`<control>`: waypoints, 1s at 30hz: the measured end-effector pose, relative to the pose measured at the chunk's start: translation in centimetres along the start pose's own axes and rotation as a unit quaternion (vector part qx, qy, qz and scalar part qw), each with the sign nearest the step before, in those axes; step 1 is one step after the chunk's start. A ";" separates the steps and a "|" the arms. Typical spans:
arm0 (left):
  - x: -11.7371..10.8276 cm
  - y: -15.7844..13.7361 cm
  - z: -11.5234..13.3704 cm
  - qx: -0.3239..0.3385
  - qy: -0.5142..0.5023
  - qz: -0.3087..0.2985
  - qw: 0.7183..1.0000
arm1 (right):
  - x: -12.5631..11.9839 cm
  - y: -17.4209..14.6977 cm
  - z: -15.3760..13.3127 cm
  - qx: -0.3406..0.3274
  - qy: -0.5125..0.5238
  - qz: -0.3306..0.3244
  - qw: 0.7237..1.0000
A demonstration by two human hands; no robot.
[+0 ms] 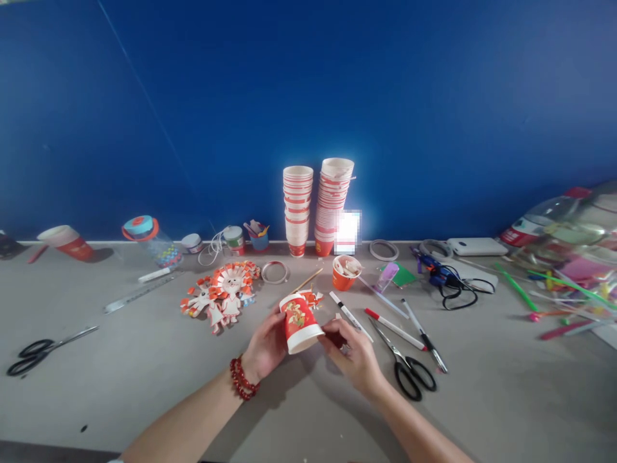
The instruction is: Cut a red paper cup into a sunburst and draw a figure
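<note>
Paper cup [299, 320] tilted between two hands, at the hub of the clock.
Left hand [267, 350], at 8 o'clock, curls its fingers round the side; right hand [355, 355], at 4 o'clock, pinches the white edge between thumb and fingertips. One stack of cups [297, 215] stands at 12 o'clock, paper figures [230, 294] lie at 10, black-handled scissors [403, 365] at 4, beyond the right hand.

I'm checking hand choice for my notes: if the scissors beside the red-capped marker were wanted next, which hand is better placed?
Probably the right hand: it lies nearer those scissors and meets the paper cup only at its lower edge, while the left hand holds the cup's side.
</note>
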State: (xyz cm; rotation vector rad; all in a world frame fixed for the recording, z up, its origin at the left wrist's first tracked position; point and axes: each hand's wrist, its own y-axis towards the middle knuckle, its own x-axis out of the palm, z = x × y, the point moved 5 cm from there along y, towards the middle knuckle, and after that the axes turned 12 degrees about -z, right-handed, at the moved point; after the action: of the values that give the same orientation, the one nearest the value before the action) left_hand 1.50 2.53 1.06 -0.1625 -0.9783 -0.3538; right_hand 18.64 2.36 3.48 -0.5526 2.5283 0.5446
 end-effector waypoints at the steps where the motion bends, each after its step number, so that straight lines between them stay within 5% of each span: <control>1: -0.1 -0.1 -0.1 -0.006 -0.006 0.002 1.000 | 0.0 0.0 -0.1 -0.006 -0.012 0.001 1.000; 12: 1.8 -0.5 -0.5 -0.037 0.051 -0.062 0.996 | -0.5 -0.1 -2.0 -0.096 -0.039 0.035 0.994; 22: 0.3 -0.9 -0.3 0.008 0.132 0.038 0.990 | 0.7 0.3 -1.4 -0.042 -0.061 -0.072 0.995; 26: 0.2 -1.1 0.5 0.020 0.160 0.072 0.984 | -1.3 0.7 -1.9 -0.044 -0.133 -0.103 0.985; 30: -0.1 -0.9 0.5 0.002 0.114 0.082 0.990 | -5.7 0.3 -1.3 0.015 -0.214 -0.037 0.976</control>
State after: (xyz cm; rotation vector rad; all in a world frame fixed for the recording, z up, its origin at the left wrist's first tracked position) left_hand 0.74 1.86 1.24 -0.1928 -0.7349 -0.2141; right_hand 22.60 3.54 7.69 -0.4597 2.0960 0.5314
